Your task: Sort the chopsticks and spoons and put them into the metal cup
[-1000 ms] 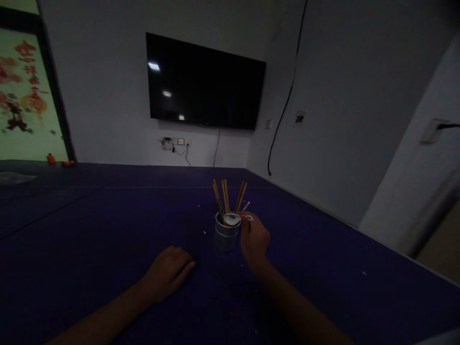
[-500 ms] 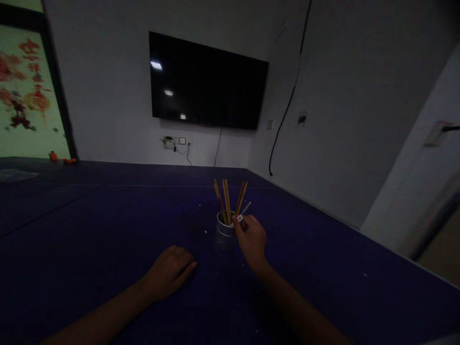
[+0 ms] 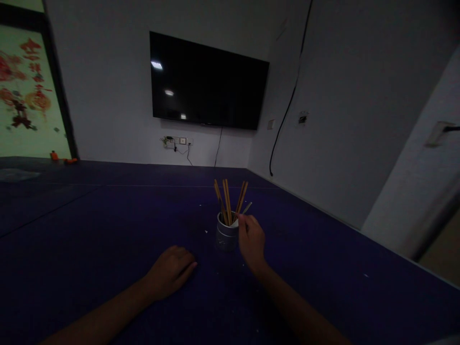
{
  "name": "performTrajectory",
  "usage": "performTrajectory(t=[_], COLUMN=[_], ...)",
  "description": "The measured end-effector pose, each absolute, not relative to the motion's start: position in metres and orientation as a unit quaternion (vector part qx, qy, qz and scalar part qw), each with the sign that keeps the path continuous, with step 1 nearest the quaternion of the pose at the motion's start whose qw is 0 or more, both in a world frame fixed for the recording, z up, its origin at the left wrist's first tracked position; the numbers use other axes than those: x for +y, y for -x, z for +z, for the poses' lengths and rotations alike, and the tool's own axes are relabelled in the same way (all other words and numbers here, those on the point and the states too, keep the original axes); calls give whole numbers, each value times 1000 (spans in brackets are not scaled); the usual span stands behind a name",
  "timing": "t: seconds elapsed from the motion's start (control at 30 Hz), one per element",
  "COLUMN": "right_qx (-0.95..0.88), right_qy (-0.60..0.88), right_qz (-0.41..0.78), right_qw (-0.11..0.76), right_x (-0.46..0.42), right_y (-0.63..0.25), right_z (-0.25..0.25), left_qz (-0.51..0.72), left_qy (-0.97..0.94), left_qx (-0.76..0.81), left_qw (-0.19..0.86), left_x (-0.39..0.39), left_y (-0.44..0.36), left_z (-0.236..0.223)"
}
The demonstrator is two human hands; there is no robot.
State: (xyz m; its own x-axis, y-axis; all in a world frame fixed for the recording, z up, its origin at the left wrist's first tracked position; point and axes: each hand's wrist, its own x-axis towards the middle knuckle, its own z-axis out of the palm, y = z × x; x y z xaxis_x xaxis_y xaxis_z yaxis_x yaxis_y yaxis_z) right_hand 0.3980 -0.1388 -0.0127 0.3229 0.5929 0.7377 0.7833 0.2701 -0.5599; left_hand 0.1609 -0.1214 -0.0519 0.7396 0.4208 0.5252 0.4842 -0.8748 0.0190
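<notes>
A grey cylindrical cup stands upright on the dark blue surface. Several wooden chopsticks lean out of it in separate bunches. At the cup's right rim, my right hand is closed in a pinch on a thin pale object. One slim end sticks up behind my fingers, and a whitish part shows at the cup's mouth; its kind is unclear. My left hand lies palm down on the surface, left of and nearer than the cup, holding nothing visible.
Small white scraps dot the dark blue surface. Orange items sit at the far left edge near a clear plastic sheet. A television hangs on the back wall; a black cable dangles at the right wall.
My right hand has shifted slightly right and its fingers have turned. The pale piece with a dark spot at my fingertips now shows lower, at the cup's mouth. My left hand stays put.
</notes>
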Motion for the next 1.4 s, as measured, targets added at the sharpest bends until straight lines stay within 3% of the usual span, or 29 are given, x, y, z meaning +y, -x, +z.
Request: performTrajectory(t=[0.3,0.77,1.2,1.4], right_qx=[-585,-616,-594,-659], right_qy=[595,638,599,489], right_qz=[-135,-242,-253,-294], right_qw=[535,393,475,490], right_x=[-141,-143,-145,-154], right_y=[-398,-392,-388,-384], right_z=[-11,-7,-8,-11], left_qz=[-260,-277,-276,-280], left_qy=[931,928,929,928], left_qx=[-246,-239,-238,-238], left_qw=[65,67,62,57], left_x=[-119,-121,-120,-122], left_y=[-162,-161,-161,-162], left_z=[-54,-53,-53,-52])
